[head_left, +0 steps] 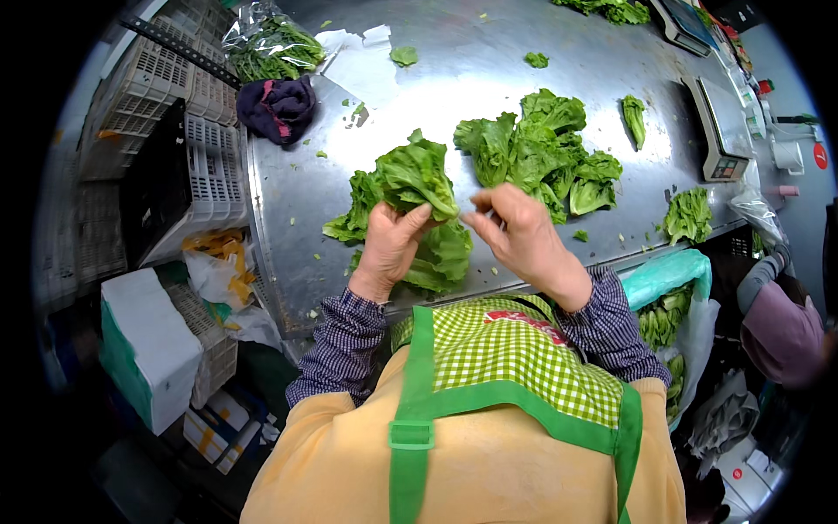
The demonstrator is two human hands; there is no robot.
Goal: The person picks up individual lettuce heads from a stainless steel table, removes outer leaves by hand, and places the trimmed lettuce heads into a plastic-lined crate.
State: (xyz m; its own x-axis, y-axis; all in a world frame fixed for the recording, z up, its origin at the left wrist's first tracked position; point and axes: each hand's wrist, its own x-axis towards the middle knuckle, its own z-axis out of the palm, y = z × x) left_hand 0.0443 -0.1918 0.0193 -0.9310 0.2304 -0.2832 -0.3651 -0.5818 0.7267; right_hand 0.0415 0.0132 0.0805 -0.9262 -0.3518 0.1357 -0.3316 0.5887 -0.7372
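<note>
My left hand [393, 245] grips a head of leafy green lettuce [419, 171] by its base, thumb on the near side. Just right of that base is my right hand [524, 232], its thumb and forefinger apart and nothing visible between them. Loose lettuce leaves [440, 259] lie on the steel table behind and under my left hand. Beyond my right hand rests a larger heap of lettuce [533, 147]. A small narrow lettuce piece [634, 122] lies farther right, and another leafy bunch [687, 216] sits near the table's right front edge.
The metal table [294, 190] bears leaf scraps, a dark cloth [276, 110], bagged greens [272, 49] and torn white paper [363, 65]. Scales [723, 131] stand at right. Plastic crates [213, 160] are stacked left; a lined container of greens [668, 318] and another person [782, 327] are at right.
</note>
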